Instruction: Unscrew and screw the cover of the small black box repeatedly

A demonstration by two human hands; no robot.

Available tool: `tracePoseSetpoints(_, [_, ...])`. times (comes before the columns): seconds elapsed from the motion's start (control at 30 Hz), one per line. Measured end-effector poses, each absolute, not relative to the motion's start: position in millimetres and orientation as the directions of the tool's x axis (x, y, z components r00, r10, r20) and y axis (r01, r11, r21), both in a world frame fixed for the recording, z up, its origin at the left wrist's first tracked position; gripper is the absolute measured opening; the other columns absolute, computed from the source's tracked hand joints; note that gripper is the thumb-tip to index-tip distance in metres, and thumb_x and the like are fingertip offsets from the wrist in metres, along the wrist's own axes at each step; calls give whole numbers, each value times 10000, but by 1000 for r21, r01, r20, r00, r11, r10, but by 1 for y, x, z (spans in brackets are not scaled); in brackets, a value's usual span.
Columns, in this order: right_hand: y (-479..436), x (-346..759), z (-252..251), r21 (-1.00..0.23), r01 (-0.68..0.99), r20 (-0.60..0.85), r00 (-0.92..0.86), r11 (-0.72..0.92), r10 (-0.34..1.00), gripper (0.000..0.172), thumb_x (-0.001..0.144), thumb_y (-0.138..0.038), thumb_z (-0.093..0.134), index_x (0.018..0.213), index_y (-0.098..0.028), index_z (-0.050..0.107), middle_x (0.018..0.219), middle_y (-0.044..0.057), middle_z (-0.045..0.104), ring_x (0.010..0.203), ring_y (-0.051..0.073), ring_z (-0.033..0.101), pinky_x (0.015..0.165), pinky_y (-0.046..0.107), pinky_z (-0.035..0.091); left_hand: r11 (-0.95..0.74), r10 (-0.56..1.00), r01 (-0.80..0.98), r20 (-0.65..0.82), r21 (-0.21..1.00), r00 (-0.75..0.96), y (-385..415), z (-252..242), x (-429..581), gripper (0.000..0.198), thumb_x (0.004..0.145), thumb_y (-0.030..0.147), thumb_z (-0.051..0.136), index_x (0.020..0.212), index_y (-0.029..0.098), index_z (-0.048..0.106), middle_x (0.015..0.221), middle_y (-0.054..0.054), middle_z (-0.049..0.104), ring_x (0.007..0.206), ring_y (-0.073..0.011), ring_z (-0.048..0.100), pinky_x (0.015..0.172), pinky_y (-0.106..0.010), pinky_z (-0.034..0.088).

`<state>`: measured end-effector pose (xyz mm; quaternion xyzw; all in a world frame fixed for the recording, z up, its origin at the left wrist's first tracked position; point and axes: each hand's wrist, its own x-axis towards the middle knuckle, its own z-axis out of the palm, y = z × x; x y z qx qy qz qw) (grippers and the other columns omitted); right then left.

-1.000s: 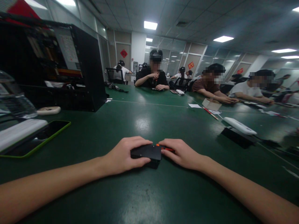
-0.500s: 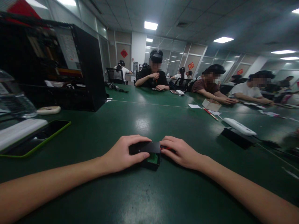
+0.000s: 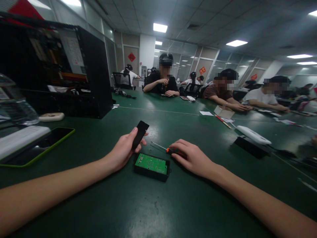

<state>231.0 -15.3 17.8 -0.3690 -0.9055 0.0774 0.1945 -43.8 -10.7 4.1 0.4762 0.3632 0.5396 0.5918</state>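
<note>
My left hand (image 3: 123, 149) grips a flat black cover (image 3: 140, 133), tilted up above the table. Just below it lies a small black box (image 3: 150, 174), its top uncovered, with a green circuit board (image 3: 153, 163) showing inside. My right hand (image 3: 189, 154) rests on the table to the right of the box. Its fingers are closed round the black and red-orange handle of a screwdriver (image 3: 170, 150). The screwdriver's thin metal shaft points left, past the far side of the box, without touching the board.
An open computer case (image 3: 95, 76) stands at the left, near a phone with a green edge (image 3: 70, 131) and a clear plastic container (image 3: 15, 102). At the right lie a white device (image 3: 254, 134) and a black block (image 3: 251, 147). Several people sit across the green table (image 3: 158, 211).
My left hand has lifted the cover off the box and moved it up and left, exposing the whole board. The screwdriver's shaft now shows beside my right hand, which has barely moved.
</note>
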Motion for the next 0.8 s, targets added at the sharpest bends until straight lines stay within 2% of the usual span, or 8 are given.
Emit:
tracePoseSetpoints(0.1, [-23,226,22,-274,601,347,-666,751,660,291,1021,-354,485,1214,-187,624,1178,117,635,1067,215,603,946,394,517,-22,984,-289,72,957,163,-12,5,-45,541,993,563,498,1122,70,680,761,-39,646,507,-75,419,521,-214,350])
tracePoseSetpoints(0.2, [-37,215,28,-285,539,376,-698,793,610,411,1001,-461,518,1282,-169,587,1284,147,608,1168,241,576,1006,417,498,-19,981,-304,76,953,178,-13,4,-46,547,1001,567,475,1148,83,682,768,-36,650,516,-82,424,535,-220,351])
tracePoseSetpoints(0.3, [-52,197,33,-277,521,331,-737,807,589,637,920,-587,607,1382,-158,517,1403,177,555,1266,281,530,1060,450,466,-21,979,-313,84,949,186,-14,3,-45,553,984,586,491,1163,99,683,796,-38,660,533,-93,429,552,-230,356])
tracePoseSetpoints(0.37, [-58,185,35,-264,541,273,-752,798,600,696,901,-603,626,1418,-159,482,1434,180,542,1278,291,525,1067,463,458,-27,979,-295,85,955,183,-14,2,-45,565,950,615,529,1120,102,692,802,-34,653,539,-95,423,558,-233,358])
tracePoseSetpoints(0.53, [-64,166,42,-277,588,183,-744,760,643,554,967,-395,584,1447,-160,439,1342,148,616,1201,269,589,1044,452,476,-81,980,-162,108,984,169,-11,-2,-43,571,864,680,616,828,112,664,597,34,491,536,-103,384,534,-222,317])
tracePoseSetpoints(0.67, [-70,179,64,-266,625,106,-738,734,667,484,958,-311,578,1421,-213,475,1294,106,656,1144,257,636,1006,426,503,-128,974,-167,156,978,167,-8,-7,-44,509,892,628,629,846,121,643,723,12,557,545,-82,374,523,-215,291])
tracePoseSetpoints(0.8, [-72,237,94,-193,780,113,-585,595,803,401,977,-374,511,1365,-270,524,1272,79,668,1083,260,665,919,419,538,-135,966,-158,166,978,199,-6,-8,-46,459,926,581,613,936,124,657,853,-25,608,558,-78,385,524,-220,307])
